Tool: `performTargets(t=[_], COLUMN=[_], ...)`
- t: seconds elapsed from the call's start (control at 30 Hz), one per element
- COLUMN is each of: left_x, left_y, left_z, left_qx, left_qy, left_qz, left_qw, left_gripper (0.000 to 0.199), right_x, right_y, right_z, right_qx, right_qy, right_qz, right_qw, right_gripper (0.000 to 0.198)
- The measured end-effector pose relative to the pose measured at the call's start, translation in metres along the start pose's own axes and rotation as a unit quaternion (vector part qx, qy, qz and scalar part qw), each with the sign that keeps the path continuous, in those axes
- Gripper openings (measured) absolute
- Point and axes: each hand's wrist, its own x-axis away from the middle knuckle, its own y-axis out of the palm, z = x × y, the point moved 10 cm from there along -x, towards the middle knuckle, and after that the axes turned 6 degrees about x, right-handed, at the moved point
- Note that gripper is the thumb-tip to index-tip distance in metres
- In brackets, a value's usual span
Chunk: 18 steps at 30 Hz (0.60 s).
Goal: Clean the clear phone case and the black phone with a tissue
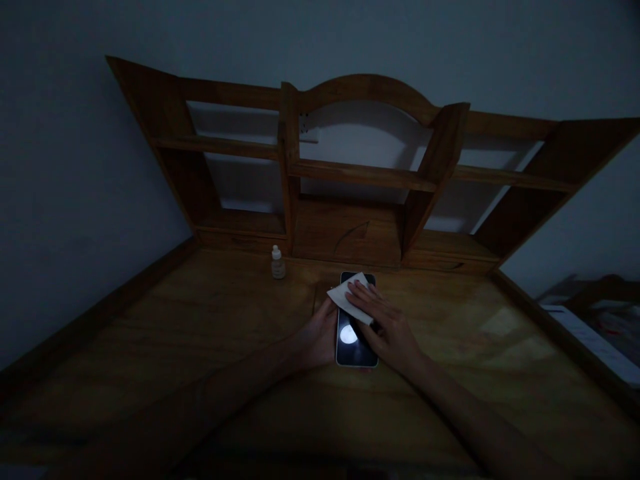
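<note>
A phone (357, 347) with a dark screen lies upright in the picture, a round white reflection or glow on its lower half. Along its left edge my left hand (321, 337) grips it, the thumb near the upper left side and a fingertip showing under the bottom edge. A folded white cloth or tissue (341, 295) covers part of the phone's upper half. My right hand (385, 327) presses that wipe flat against the screen, its fingers lying over it. Left of the phone's top stands a small clear bottle (278, 267) with a white cap.
Beneath is a wooden desk (240, 307) with raised side edges. A wooden shelf unit (360, 175) rises along its back. On the wall behind it is a power socket (309, 135). At the far right, beyond the desk, lies a white flat object (590, 337). The room is dim.
</note>
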Motion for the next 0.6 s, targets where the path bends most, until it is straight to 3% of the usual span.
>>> performTargets(t=[0.27, 0.43, 0.6], left_x=[-0.003, -0.004, -0.009], left_y=[-0.008, -0.006, -0.012], left_z=[-0.006, -0.002, -0.007], left_qx=[0.032, 0.071, 0.113], left_qy=[-0.036, -0.011, -0.027], left_qz=[0.022, 0.029, 0.017], left_qw=[0.999, 0.997, 0.993], left_gripper=[0.065, 0.059, 0.056], right_x=[0.005, 0.002, 0.001], right_y=[-0.024, -0.014, -0.002], right_z=[-0.005, -0.018, -0.027], right_qx=[0.033, -0.041, -0.125], right_qy=[0.015, -0.021, -0.033], right_qz=[0.115, 0.047, -0.012], right_qw=[0.993, 0.998, 0.992], right_gripper=[0.040, 0.037, 0.031])
